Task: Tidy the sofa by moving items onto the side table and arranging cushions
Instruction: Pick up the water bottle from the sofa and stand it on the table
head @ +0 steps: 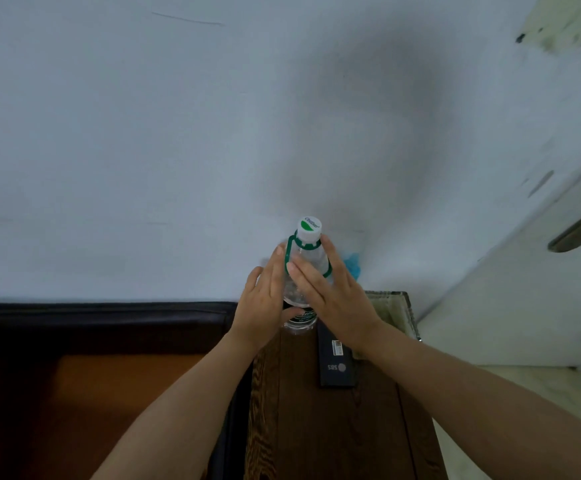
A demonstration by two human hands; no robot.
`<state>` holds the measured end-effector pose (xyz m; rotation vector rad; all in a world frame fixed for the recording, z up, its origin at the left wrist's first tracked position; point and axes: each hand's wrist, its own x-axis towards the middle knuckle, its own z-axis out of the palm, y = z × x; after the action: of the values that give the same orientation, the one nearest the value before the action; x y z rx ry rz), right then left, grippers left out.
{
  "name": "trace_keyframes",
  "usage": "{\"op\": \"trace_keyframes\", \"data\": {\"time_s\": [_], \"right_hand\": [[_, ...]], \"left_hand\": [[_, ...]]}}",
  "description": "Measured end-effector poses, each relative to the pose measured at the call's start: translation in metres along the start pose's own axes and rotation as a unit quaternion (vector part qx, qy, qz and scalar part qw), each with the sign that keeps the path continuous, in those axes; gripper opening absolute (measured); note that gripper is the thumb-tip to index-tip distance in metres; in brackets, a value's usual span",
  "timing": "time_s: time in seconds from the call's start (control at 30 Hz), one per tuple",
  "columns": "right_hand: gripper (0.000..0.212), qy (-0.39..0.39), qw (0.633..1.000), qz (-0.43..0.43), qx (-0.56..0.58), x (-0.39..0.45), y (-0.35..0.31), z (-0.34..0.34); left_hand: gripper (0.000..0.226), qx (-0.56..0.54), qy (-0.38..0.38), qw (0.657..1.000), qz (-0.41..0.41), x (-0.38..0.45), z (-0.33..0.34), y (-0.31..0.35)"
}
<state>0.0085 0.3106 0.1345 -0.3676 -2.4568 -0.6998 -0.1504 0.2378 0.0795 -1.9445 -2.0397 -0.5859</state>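
Observation:
A clear plastic water bottle (304,261) with a white and green cap stands upright at the far end of the dark wooden side table (334,427). My left hand (265,299) rests against its left side, fingers straight, thumb curled around the lower label. My right hand (330,289) lies flat against its right side, fingers extended. Both palms press the bottle between them. Left of the table, the orange sofa seat (109,410) with its dark backrest (102,320) is in view.
A black flat box (337,362) with a white sticker lies on the table just behind my right wrist. A woven basket (396,310) stands at the table's far right corner. Blue material (351,265) shows behind the bottle. A white wall rises behind; a door with a handle (580,233) is at right.

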Motion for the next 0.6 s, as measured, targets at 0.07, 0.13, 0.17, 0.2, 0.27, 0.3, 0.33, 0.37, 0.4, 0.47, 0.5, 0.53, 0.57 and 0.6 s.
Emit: {"op": "trace_keyframes", "data": {"time_s": [0.07,0.13,0.17,0.2,0.27,0.3,0.33,0.37,0.4,0.47,0.5,0.53,0.57,0.6], "right_hand": [[0.048,0.009,1.000,0.017,0.010,0.003,0.005,0.001],[0.043,0.008,1.000,0.026,0.007,0.005,0.009,0.002],[0.044,0.007,1.000,0.025,0.005,0.006,0.010,0.004],[0.046,0.007,1.000,0.021,-0.001,0.007,0.010,0.005],[0.053,0.007,1.000,0.013,-0.017,0.006,0.008,0.010],[0.057,0.004,1.000,0.011,-0.019,0.004,0.007,0.013],[0.057,0.000,1.000,0.012,-0.017,0.003,0.007,0.014],[0.055,-0.005,1.000,0.011,-0.013,0.003,0.008,0.014],[0.053,-0.006,1.000,0.009,-0.009,0.003,0.008,0.014],[0.052,-0.001,1.000,0.001,0.001,0.003,0.010,0.011],[0.054,0.001,1.000,-0.002,0.004,0.004,0.011,0.011],[0.057,0.002,1.000,-0.002,0.011,0.004,0.011,0.012],[0.060,0.002,1.000,0.002,0.021,0.004,0.010,0.013],[0.063,0.000,0.999,0.007,0.031,0.004,0.010,0.015]], "left_hand": [[0.107,-0.028,0.003,1.000,0.006,0.008,0.002,0.000],[0.107,-0.050,0.000,0.999,0.011,0.015,0.002,-0.002],[0.106,-0.053,-0.004,0.999,0.013,0.017,0.002,-0.004],[0.105,-0.051,-0.006,0.999,0.016,0.018,0.002,-0.006],[0.102,-0.038,-0.009,0.999,0.021,0.017,0.004,-0.009],[0.100,-0.032,-0.009,0.999,0.021,0.016,0.006,-0.010],[0.099,-0.026,-0.007,0.999,0.021,0.015,0.007,-0.010],[0.098,-0.020,-0.005,1.000,0.020,0.014,0.007,-0.010],[0.098,-0.015,-0.003,1.000,0.020,0.014,0.008,-0.009],[0.097,-0.007,0.000,1.000,0.019,0.012,0.007,-0.007],[0.097,-0.008,0.001,1.000,0.018,0.012,0.006,-0.007],[0.097,-0.010,0.000,1.000,0.015,0.011,0.005,-0.006],[0.096,-0.014,-0.001,1.000,0.012,0.010,0.003,-0.005],[0.093,-0.017,-0.001,1.000,0.009,0.009,0.001,-0.005]]}}
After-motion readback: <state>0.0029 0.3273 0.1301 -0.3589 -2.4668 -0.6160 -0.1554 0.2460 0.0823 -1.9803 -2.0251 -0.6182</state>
